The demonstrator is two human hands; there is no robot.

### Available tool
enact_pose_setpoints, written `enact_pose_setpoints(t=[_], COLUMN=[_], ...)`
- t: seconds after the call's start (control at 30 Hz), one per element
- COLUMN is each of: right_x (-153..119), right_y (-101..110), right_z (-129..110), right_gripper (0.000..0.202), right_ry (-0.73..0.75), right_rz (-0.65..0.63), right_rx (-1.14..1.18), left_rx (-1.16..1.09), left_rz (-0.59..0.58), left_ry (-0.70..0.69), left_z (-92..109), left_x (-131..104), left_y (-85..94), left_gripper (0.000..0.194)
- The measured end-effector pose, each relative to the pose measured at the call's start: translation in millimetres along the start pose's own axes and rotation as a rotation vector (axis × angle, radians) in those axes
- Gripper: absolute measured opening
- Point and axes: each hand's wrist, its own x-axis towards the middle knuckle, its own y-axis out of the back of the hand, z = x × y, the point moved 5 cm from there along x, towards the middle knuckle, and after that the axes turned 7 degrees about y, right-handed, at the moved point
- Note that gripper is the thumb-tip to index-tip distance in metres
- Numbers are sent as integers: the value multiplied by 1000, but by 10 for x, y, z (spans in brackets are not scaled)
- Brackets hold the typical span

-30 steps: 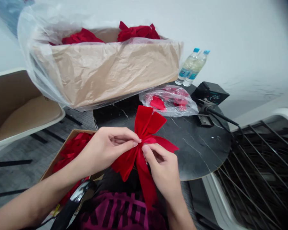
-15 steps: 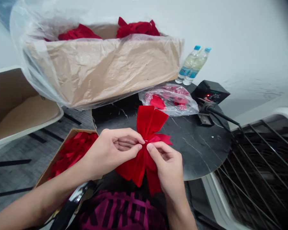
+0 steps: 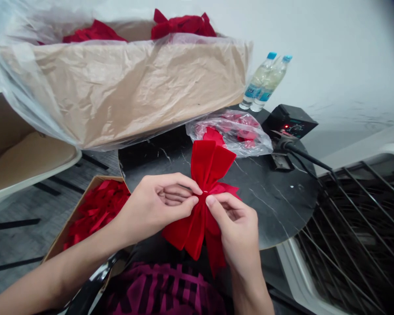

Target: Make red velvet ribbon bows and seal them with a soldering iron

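A red velvet bow (image 3: 212,162) is held up in front of me, its loops pointing up and down and a tail hanging at the lower right. At its centre, my left hand (image 3: 170,197) pinches it from the left with thumb and forefinger. On the other side of the knot, my right hand (image 3: 238,223) pinches it too, with the remaining fingers curled in. A small pale spot shows at the middle between the two thumbs. What lies behind the bow's centre is hidden.
A plastic-lined carton (image 3: 134,92) with red bows stands on the black round table (image 3: 269,205). Beyond my hands are a plastic bag (image 3: 230,131), two bottles (image 3: 259,83) and a black soldering station (image 3: 290,122). A box of red ribbons (image 3: 101,205) sits lower left; a wire rack (image 3: 354,227) stands right.
Both hands and the bow have shifted slightly right in view, and the bow is turned a little. The surroundings have shifted slightly with the camera. The pinch of both hands stays the same.
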Motion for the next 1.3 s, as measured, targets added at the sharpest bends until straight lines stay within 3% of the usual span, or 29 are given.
enact_pose_setpoints(t=[0.43,0.7,0.83,0.93,1.3], right_x=[303,340,327,317,149], right_y=[176,326,390,440,322], right_z=[85,70,-2,-109,-492], right_gripper=[10,19,17,7,13], right_ry=[-31,-108,-107,3,518], right_rz=[23,-106,-196,-205,-172], right_rx=[7,45,-46,-222,-742], left_rx=[-87,-121,-128,-131,-207], left_rz=[0,-20,-47,-46,-28], left_ry=[12,-64,-51,-41,-12], left_z=[-18,8,18,26,38], left_x=[352,500,506,497,414], left_y=[-96,-105,-116,-118,-180], left_gripper=[15,10,11,14,25])
